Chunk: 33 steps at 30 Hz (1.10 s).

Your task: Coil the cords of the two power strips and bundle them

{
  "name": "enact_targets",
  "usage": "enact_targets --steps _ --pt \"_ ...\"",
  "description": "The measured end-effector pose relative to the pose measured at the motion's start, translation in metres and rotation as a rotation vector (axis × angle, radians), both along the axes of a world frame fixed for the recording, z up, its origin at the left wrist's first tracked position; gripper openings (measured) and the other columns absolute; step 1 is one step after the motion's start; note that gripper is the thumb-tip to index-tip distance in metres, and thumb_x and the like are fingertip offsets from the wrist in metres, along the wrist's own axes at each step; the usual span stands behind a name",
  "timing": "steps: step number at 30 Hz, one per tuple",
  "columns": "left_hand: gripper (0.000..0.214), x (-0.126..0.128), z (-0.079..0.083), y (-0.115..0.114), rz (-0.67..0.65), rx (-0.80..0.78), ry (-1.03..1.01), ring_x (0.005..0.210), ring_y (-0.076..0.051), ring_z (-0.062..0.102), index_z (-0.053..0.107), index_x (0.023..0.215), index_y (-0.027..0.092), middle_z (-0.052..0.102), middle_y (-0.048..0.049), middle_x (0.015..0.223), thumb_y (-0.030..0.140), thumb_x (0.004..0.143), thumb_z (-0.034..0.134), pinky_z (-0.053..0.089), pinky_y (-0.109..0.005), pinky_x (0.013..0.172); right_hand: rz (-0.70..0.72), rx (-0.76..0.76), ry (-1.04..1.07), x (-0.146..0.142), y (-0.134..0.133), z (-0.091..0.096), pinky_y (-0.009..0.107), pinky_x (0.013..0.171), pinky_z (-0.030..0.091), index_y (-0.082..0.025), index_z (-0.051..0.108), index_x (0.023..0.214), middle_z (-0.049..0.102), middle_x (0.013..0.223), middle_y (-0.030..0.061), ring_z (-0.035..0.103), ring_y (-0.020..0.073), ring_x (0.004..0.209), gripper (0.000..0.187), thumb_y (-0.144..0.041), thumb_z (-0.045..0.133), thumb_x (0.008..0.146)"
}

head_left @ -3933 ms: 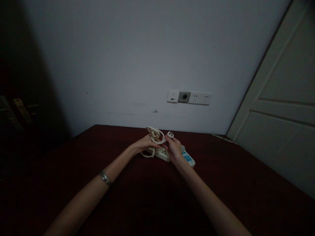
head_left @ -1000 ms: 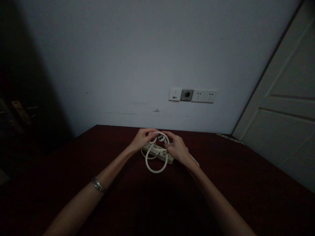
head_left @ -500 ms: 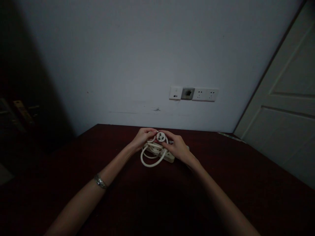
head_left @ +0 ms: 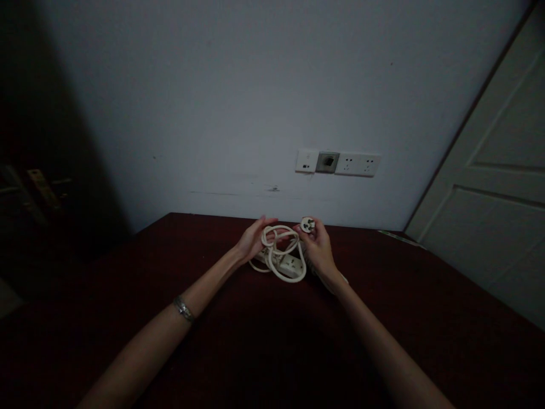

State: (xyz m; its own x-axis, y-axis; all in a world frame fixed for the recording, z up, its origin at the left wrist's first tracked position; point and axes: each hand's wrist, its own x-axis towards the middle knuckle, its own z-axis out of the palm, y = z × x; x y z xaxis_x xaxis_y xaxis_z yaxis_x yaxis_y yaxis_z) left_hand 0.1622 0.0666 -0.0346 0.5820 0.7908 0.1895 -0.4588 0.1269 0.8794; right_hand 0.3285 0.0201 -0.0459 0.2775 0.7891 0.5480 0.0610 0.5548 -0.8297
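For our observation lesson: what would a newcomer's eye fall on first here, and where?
Probably the pale looped cord at the left hand, mid-picture, and the pronged plug in the right hand. Then perhaps the silvery bracelet on the left arm, and the wall sockets above the dark red surface.

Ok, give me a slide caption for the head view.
Right hand holds a white plug; left hand supports the looped cord, by a power strip.

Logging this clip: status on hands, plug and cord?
Right hand gripping the plug. Left hand open, cord looped against it. Cord partly blocks view of the power strip.
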Motion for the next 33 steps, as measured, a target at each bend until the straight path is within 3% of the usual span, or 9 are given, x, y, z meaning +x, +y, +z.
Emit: enact_targets --steps 6,9,12,15,17,21,24,27,33 --pt "0.037 -0.003 -0.012 0.004 0.106 0.069 -0.137 0.096 -0.022 0.060 0.061 0.098 0.010 0.066 -0.0118 0.098 0.025 0.066 0.052 0.042 -0.032 0.087 -0.168 -0.007 0.110 -0.001 0.005 -0.003 0.030 0.073 0.049 -0.019 0.045 0.101 0.061 0.091 0.0038 0.061 0.0153 0.079 0.042 -0.038 0.064 0.069" --pt "0.039 -0.007 -0.013 0.002 -0.021 0.162 -0.020 0.101 -0.024 0.057 0.062 0.094 0.013 0.064 -0.0117 0.106 0.021 0.056 0.055 0.041 -0.037 0.090 -0.175 -0.023 0.186 0.002 0.007 -0.005 0.028 0.065 0.051 -0.019 0.042 0.100 0.059 0.083 0.0014 0.060 0.0142 0.070 0.043 -0.040 0.063 0.068" --pt "0.055 -0.005 -0.010 -0.006 -0.135 0.312 0.234 0.110 -0.025 0.052 0.059 0.106 0.017 0.060 -0.0104 0.114 0.018 0.052 0.066 0.039 -0.038 0.093 -0.187 -0.040 0.209 0.003 0.007 -0.007 0.027 0.057 0.051 -0.019 0.040 0.097 0.057 0.076 -0.0007 0.059 0.0131 0.061 0.043 -0.043 0.063 0.069" --pt "0.065 0.009 -0.011 -0.018 0.010 0.464 0.413 0.112 -0.025 0.051 0.057 0.110 0.018 0.061 -0.0094 0.113 0.019 0.048 0.076 0.038 -0.037 0.095 -0.239 -0.035 0.168 0.000 0.006 -0.009 0.028 0.059 0.051 -0.020 0.039 0.099 0.058 0.078 0.0004 0.059 0.0136 0.061 0.043 -0.044 0.061 0.070" --pt "0.054 0.022 -0.015 -0.023 0.150 0.491 0.400 0.107 -0.024 0.054 0.060 0.103 0.017 0.063 -0.0093 0.108 0.021 0.052 0.077 0.040 -0.036 0.093 -0.265 -0.026 0.135 -0.005 0.003 -0.009 0.028 0.060 0.051 -0.020 0.038 0.101 0.058 0.082 0.0019 0.060 0.0139 0.064 0.043 -0.043 0.060 0.072" --pt "0.030 0.040 -0.024 -0.021 0.527 0.341 0.253 0.083 -0.020 0.062 0.061 0.083 0.014 0.068 -0.0068 0.085 0.022 0.057 0.074 0.048 -0.032 0.077 -0.303 0.018 0.050 -0.016 -0.003 -0.007 0.025 0.066 0.050 -0.019 0.040 0.103 0.058 0.087 0.0038 0.059 0.0136 0.073 0.043 -0.042 0.060 0.072" --pt "0.025 0.041 -0.026 -0.017 0.662 0.299 0.213 0.070 -0.017 0.061 0.059 0.071 0.014 0.065 -0.0029 0.070 0.019 0.052 0.075 0.048 -0.028 0.067 -0.266 0.019 0.071 -0.020 -0.004 -0.003 0.024 0.065 0.050 -0.019 0.042 0.097 0.058 0.086 0.0033 0.059 0.0130 0.074 0.037 -0.043 0.058 0.074" --pt "0.021 0.037 -0.026 -0.016 0.619 0.342 0.209 0.060 -0.014 0.059 0.059 0.069 0.014 0.063 -0.0012 0.063 0.024 0.056 0.073 0.046 -0.025 0.058 -0.137 -0.069 0.175 -0.019 -0.001 0.000 0.023 0.055 0.050 -0.020 0.043 0.091 0.060 0.077 0.0005 0.059 0.0125 0.063 0.036 -0.047 0.059 0.071" --pt "0.032 0.033 -0.030 -0.023 0.340 0.377 0.244 0.035 -0.007 0.042 0.052 0.059 0.014 0.044 0.0049 0.039 0.042 0.072 0.061 0.035 -0.021 0.040 -0.027 -0.197 0.398 -0.015 0.013 0.003 0.022 0.046 0.048 -0.021 0.047 0.086 0.062 0.067 -0.0031 0.059 0.0120 0.056 0.038 -0.039 0.068 0.061"
